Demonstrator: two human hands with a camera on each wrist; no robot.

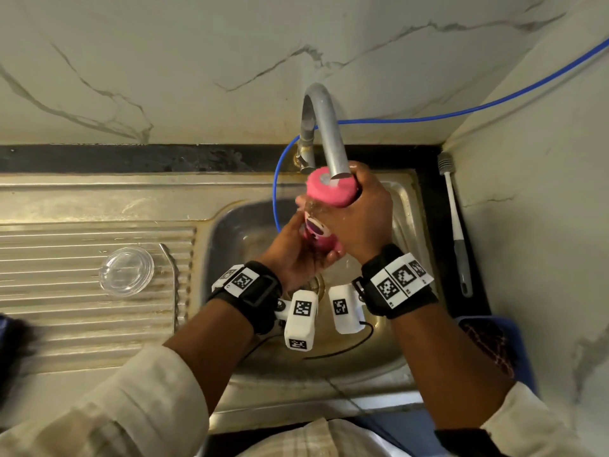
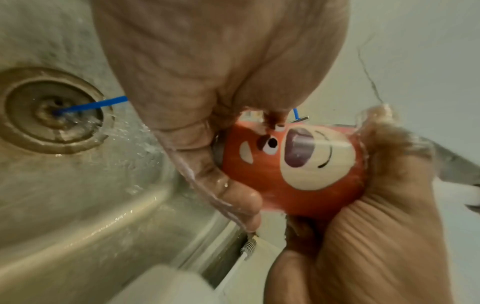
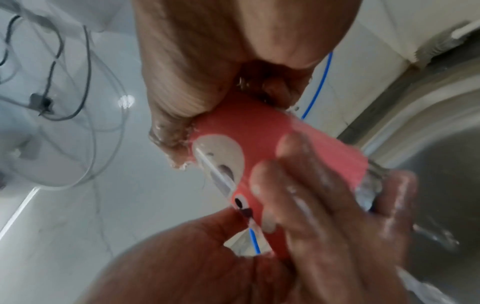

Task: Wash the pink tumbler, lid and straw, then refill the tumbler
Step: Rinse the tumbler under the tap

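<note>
Tumbler: pink tumbler (image 1: 329,189) upside down under the tap (image 1: 324,127), over the sink (image 1: 230,222)
Right grip: right hand (image 1: 359,219) clasps its upper end
Left grip: left hand (image 1: 296,252) wraps the lower part
Lid: clear lid (image 1: 127,271) on the drainboard (image 1: 66,258)

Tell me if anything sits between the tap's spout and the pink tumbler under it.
Nothing visible does. The pink tumbler is held straight under the tap's spout, bottom up, with water landing on its base. The right hand grips its side and the left hand holds it lower, neither over the base.
</note>
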